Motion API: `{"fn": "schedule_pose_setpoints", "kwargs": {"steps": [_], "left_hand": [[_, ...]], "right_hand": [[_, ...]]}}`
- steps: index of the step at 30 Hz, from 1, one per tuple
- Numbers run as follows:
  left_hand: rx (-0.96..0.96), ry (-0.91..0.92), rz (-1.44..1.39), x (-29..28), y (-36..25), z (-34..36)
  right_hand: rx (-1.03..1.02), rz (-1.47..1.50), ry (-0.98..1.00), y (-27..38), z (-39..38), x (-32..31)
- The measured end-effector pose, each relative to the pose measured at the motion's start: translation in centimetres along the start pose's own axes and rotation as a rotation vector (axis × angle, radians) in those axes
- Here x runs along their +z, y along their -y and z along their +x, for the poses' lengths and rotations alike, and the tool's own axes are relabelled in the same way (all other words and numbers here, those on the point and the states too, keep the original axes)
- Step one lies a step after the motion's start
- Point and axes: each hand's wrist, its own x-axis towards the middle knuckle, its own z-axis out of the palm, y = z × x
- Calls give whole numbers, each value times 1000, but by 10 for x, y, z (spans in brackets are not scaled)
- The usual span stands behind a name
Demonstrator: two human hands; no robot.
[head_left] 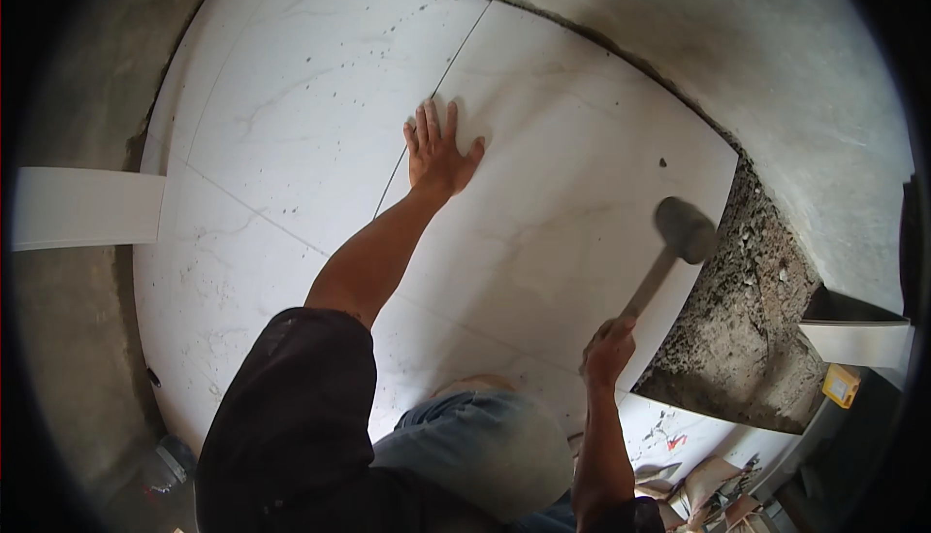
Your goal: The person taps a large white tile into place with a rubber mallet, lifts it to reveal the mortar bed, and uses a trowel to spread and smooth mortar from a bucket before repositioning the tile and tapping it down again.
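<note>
My left hand (441,150) lies open, fingers spread, on the white marble-patterned tiles, at the dark joint between the left tile (262,67) and the right tile (543,106). My right hand (608,349) is closed round the wooden handle of a rubber mallet (684,227). The mallet's dark head is over the right tile, near its right edge; whether it touches cannot be told. A small dark speck (662,162) lies above the mallet head. My jeans-covered knee (485,441) is low in the view, over the tiles.
Concrete walls (805,67) border the tiles. Rough mortar bed (737,320) shows right of the tiles. A white strip (87,205) juts in at the left. At the lower right are a white piece (849,344), a yellow object (840,386) and scrap material (708,484). A clear bottle (170,465) stands lower left.
</note>
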Motion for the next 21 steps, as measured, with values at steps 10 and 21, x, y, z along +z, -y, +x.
{"fn": "schedule_pose_setpoints", "kwargs": {"steps": [10,21], "left_hand": [[-38,-82,44,11,33,-70],[12,-63,37,38,100,-222]], "right_hand": [[-154,-102,-55,-32,19,3],[-127,-8,-11,-6,-15,-3]]}}
